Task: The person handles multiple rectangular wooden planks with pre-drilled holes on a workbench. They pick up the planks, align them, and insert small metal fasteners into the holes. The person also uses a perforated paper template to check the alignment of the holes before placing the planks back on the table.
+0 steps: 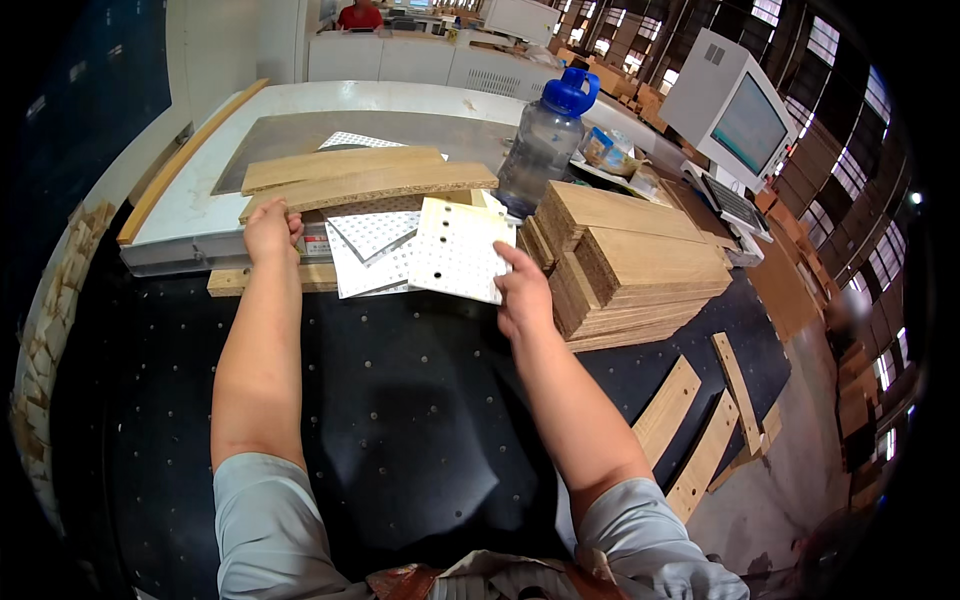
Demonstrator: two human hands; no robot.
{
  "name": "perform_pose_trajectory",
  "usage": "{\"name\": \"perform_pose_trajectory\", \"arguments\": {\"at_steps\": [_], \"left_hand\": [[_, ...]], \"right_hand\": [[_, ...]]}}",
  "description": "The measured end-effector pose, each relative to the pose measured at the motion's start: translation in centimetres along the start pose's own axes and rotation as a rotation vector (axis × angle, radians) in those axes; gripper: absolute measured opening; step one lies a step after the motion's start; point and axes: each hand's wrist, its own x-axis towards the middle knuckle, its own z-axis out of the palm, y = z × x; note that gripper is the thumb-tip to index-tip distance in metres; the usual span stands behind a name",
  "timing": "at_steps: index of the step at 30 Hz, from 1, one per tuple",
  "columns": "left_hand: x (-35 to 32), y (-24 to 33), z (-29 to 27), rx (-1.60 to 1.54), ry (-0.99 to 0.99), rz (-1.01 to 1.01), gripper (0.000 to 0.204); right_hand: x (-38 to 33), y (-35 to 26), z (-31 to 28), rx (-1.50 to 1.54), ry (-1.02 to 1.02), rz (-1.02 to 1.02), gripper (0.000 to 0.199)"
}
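My right hand (522,290) grips the near right corner of a white perforated panel (458,250) that lies tilted on top of other white perforated pieces (375,240). My left hand (270,230) rests with curled fingers on the left end of a long chipboard strip (370,186), which lies across the white pieces with a second strip (335,166) behind it. Both forearms reach forward over a black worktable (400,400) dotted with small holes.
A stack of chipboard panels (630,265) sits right of my right hand. A clear water bottle with a blue cap (545,140) stands behind. A monitor (735,115) and keyboard (730,200) are at the right. Loose wooden strips (700,420) lie at the table's right edge. A person sits far behind.
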Motion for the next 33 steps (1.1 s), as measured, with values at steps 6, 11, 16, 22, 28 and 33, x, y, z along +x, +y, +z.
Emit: {"name": "perform_pose_trajectory", "arguments": {"at_steps": [6,11,16,22,28,33], "left_hand": [[-1.1,0.0,0.7,0.001,-0.015,0.019,0.013],[-0.5,-0.6,-0.5,-0.035,-0.007,0.032,0.015],[-0.9,-0.5,-0.7,-0.029,-0.01,0.022,0.015],[-0.7,-1.6,-1.5,0.118,-0.05,0.099,0.013],[-1.3,-2.2,-2.3,0.579,-0.205,0.248,0.025],[-4.8,-0.8,-2.8,0.719,-0.324,0.595,0.028]], "right_hand": [[5.2,-0.5,0.6,-0.331,0.117,-0.182,0.047],[5.3,-1.1,2.6,-0.168,-0.05,-0.145,0.044],[6.8,1.2,0.7,-0.2,0.066,0.038,0.046],[7.8,0.9,1.1,-0.639,0.198,-0.031,0.048],[2.6,5.8,-1.8,-0.593,0.154,-0.335,0.062],[-4.7,4.9,-5.3,-0.912,-0.063,-0.341,0.067]]}}
